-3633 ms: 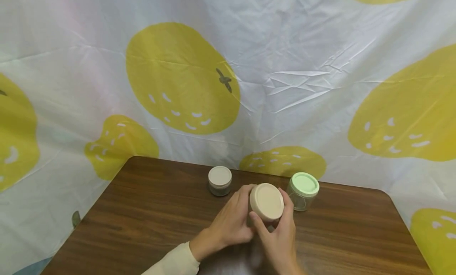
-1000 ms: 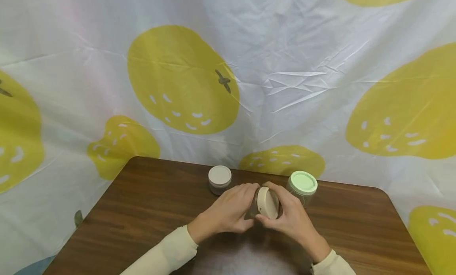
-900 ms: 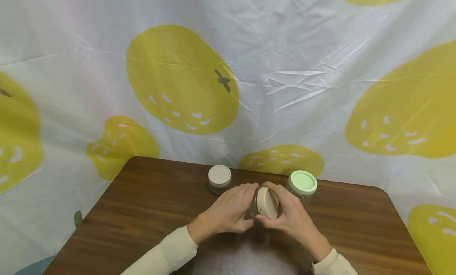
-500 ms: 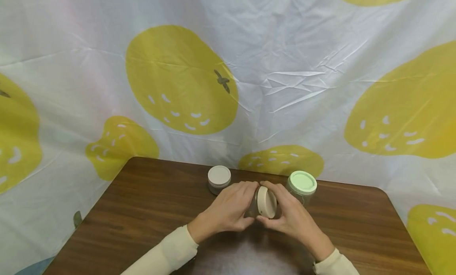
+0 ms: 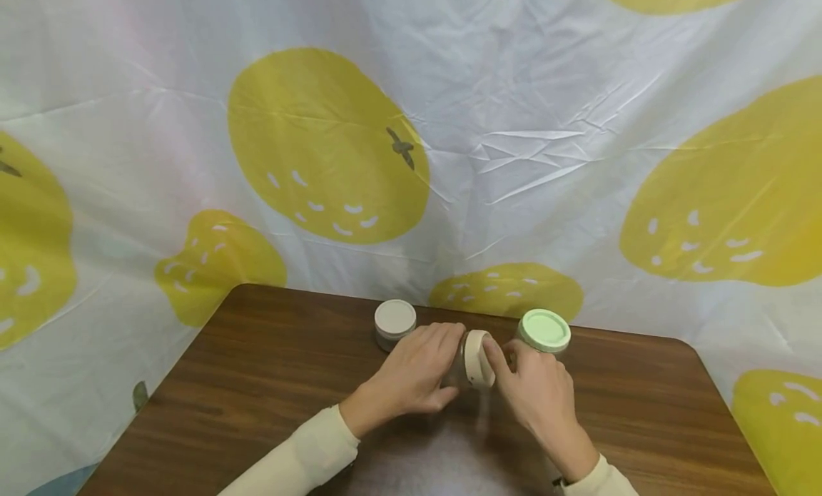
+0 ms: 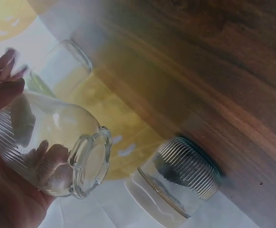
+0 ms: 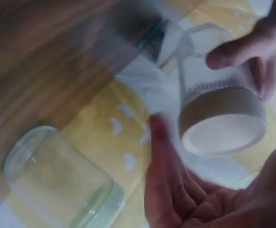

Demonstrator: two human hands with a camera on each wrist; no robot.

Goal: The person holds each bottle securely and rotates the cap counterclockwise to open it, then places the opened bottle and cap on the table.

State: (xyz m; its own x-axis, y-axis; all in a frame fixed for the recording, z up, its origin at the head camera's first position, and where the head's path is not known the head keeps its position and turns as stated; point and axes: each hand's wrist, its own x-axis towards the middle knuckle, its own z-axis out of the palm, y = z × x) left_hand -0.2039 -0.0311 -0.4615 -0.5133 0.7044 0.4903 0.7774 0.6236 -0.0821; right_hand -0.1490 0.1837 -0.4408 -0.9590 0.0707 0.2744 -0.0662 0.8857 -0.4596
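Note:
My left hand (image 5: 407,371) grips a clear glass jar (image 6: 76,123) with ribbed sides and a beige lid (image 5: 477,360). The jar is tipped onto its side above the table, its lid towards the right. In the right wrist view the lid (image 7: 223,135) sits on the jar, its flat top showing. My right hand (image 5: 542,392) is beside the lid with loosely bent fingers and holds nothing. A gap shows between its fingertips (image 7: 159,126) and the lid in that view. Behind my left hand stands a small jar with a whitish lid (image 5: 395,317).
A glass jar with a pale green lid (image 5: 544,330) stands behind my right hand, its lower part hidden. The brown wooden table (image 5: 257,410) ends at a white cloth (image 5: 514,75) printed with yellow fruit, which hangs behind and at both sides.
Earlier the jar stood more upright between both hands; it has since tipped sideways. Since half a second ago, my right hand has let go of the lid and turned, its fingers moving right.

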